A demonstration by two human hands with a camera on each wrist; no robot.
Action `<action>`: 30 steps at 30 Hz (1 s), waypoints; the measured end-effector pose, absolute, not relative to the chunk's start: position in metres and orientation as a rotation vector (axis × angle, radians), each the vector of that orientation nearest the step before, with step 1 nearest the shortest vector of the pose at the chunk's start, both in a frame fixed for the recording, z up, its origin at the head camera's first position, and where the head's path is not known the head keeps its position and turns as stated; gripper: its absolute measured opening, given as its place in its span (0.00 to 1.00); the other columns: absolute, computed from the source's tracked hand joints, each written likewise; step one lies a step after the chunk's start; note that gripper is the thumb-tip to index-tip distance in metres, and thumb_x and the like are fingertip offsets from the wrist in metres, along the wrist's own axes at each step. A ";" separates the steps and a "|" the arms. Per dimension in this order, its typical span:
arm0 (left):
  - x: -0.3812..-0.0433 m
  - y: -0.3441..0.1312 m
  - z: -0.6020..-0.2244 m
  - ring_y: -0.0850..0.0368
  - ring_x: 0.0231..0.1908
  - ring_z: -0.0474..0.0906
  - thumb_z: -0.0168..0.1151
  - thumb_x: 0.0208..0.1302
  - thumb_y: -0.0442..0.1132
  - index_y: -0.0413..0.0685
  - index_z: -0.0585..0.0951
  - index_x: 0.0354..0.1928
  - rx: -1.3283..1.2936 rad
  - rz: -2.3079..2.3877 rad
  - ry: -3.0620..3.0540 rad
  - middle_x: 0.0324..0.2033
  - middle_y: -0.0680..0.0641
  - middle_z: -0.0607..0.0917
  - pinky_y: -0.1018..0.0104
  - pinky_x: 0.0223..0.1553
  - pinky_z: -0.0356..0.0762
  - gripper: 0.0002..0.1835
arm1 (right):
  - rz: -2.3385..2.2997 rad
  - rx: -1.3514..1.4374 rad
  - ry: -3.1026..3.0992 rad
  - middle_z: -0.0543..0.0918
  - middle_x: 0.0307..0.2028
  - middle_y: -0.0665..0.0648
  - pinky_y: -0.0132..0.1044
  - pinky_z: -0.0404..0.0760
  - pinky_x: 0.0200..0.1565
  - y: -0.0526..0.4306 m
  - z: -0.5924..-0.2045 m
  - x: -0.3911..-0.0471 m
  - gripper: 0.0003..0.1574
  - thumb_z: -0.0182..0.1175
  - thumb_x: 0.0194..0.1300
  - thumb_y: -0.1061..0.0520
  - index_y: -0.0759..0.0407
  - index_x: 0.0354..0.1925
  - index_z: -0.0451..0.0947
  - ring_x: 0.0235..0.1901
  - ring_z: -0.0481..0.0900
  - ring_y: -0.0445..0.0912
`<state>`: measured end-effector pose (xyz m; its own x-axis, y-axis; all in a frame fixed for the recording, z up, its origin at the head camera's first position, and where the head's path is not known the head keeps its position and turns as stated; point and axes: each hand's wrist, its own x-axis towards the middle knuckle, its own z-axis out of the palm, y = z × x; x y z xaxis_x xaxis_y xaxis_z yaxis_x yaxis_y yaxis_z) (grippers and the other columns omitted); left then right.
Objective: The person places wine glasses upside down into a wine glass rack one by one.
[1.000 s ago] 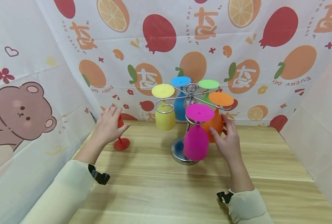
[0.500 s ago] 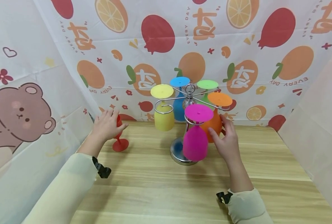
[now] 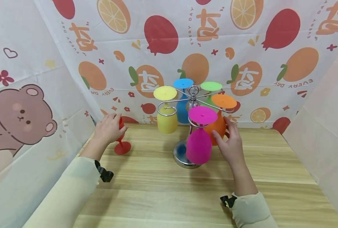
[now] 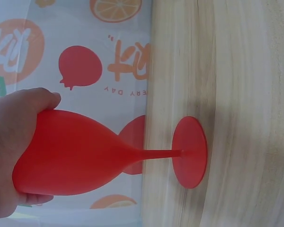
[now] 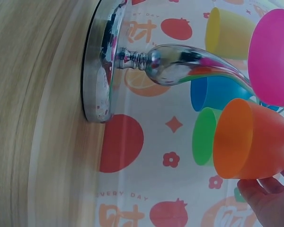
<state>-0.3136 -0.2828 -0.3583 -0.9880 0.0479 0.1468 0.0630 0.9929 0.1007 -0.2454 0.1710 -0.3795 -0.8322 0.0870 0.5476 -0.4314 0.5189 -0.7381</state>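
Note:
At the left, a red plastic wine glass stands upright on the table. My left hand grips its bowl from above near the rim; in the left wrist view, thumb and fingers lie on opposite sides of the red bowl. My right hand holds the bowl of an orange wine glass between thumb and fingers. That glass hangs upside down from a chrome rack, its foot above the wire arm. In the right wrist view, the orange bowl's open mouth faces the table.
Magenta, yellow, blue and green glasses also hang upside down on the rack's curled arms. Behind the wooden table is a fruit-patterned cloth; another cloth borders the left side.
My left hand has come down slightly around the red wine glass's bowl, its fingers closing in. My right hand has stayed on the orange wine glass. The head view has shifted a little.

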 end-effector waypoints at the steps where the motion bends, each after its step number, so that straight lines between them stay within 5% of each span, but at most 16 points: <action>1: -0.314 -0.283 -0.358 0.31 0.66 0.57 0.59 0.66 0.54 0.41 0.60 0.72 -0.086 -0.157 -2.987 0.68 0.31 0.63 0.27 0.57 0.64 0.40 | 1.290 0.280 -2.232 0.71 0.63 0.60 0.56 0.79 0.56 0.171 -0.379 -0.246 0.45 0.64 0.65 0.42 0.57 0.72 0.61 0.61 0.73 0.55; 15: -0.312 -0.287 -0.349 0.30 0.62 0.61 0.59 0.66 0.53 0.38 0.63 0.70 -0.069 -0.217 -3.007 0.66 0.30 0.65 0.28 0.54 0.68 0.37 | 1.289 0.273 -2.237 0.70 0.64 0.59 0.57 0.78 0.57 0.173 -0.378 -0.246 0.46 0.64 0.65 0.42 0.55 0.73 0.59 0.62 0.72 0.55; 20: -0.308 -0.287 -0.345 0.37 0.48 0.71 0.58 0.67 0.55 0.38 0.66 0.68 -0.087 -0.431 -3.030 0.53 0.32 0.76 0.45 0.39 0.80 0.36 | 1.278 0.273 -2.239 0.70 0.64 0.60 0.57 0.79 0.56 0.174 -0.378 -0.245 0.45 0.64 0.65 0.43 0.54 0.73 0.59 0.61 0.72 0.55; 24: -0.304 -0.285 -0.339 0.47 0.34 0.76 0.56 0.68 0.54 0.40 0.71 0.62 -0.126 -0.666 -3.047 0.37 0.38 0.80 0.63 0.28 0.77 0.29 | 1.281 0.270 -2.239 0.70 0.64 0.60 0.57 0.78 0.57 0.175 -0.378 -0.244 0.46 0.64 0.65 0.43 0.53 0.73 0.59 0.62 0.72 0.55; 30: -0.296 -0.279 -0.336 0.45 0.41 0.77 0.54 0.69 0.54 0.42 0.74 0.61 -0.221 -0.969 -3.096 0.44 0.37 0.80 0.63 0.33 0.80 0.28 | 1.322 0.255 -2.225 0.70 0.65 0.60 0.59 0.75 0.59 0.176 -0.377 -0.241 0.46 0.64 0.65 0.43 0.53 0.74 0.59 0.63 0.71 0.56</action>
<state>-0.2962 -0.2795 -0.3356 -0.9847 0.1618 -0.0643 0.0962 0.8137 0.5732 -0.2410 0.1758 -0.3774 -0.8392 0.1059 0.5334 -0.4179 0.5019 -0.7573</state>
